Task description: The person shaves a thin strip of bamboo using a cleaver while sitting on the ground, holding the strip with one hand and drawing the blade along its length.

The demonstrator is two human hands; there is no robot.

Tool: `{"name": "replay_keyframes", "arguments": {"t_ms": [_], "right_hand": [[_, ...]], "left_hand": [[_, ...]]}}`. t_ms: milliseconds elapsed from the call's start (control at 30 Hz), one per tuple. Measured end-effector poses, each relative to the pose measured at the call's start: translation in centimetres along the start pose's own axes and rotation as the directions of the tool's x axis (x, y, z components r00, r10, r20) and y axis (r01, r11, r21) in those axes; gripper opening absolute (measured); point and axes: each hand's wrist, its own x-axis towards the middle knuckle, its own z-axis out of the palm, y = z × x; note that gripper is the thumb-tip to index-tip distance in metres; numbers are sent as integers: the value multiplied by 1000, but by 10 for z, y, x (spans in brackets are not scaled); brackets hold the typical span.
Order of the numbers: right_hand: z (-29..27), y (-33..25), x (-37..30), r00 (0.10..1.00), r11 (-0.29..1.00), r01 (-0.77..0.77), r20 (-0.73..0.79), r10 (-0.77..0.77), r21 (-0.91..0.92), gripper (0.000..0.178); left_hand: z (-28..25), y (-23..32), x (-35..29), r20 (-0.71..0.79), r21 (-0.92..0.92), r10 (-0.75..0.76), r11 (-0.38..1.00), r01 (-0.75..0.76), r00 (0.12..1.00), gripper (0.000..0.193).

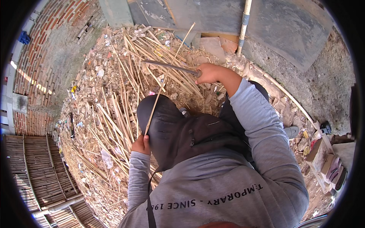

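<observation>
My left hand [141, 145], beside my left knee, is closed around the lower end of a long thin bamboo strip [181, 48]. The strip slants up and away to the right, passing over my dark-clothed knee. In my right hand [209, 73], fingers wrapped round its handle, is a long dark-bladed knife [182, 69] like a machete. Its blade points left and crosses the strip about midway up; whether they touch I cannot tell. Split bamboo strips [121, 114] lie in loose piles on the ground ahead and to the left.
Rubble and litter [87, 91] cover the ground. A brick wall [42, 64] stands at left, a bamboo slat panel [34, 171] at lower left. Grey sheets [289, 30] and an upright pipe [243, 28] are at the back. Sandals [334, 169] lie at right.
</observation>
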Motion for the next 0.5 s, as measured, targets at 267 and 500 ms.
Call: {"name": "replay_keyframes", "arguments": {"t_ms": [267, 500], "right_hand": [[-5, 5, -1, 1000, 999, 22, -19, -23, -28, 68], [2, 2, 2, 999, 999, 15, -37, -13, 41, 63]], "left_hand": [[0, 2, 1, -7, -10, -4, 1000, 4, 1000, 50], [0, 5, 0, -18, -37, 2, 999, -3, 1000, 48]]}}
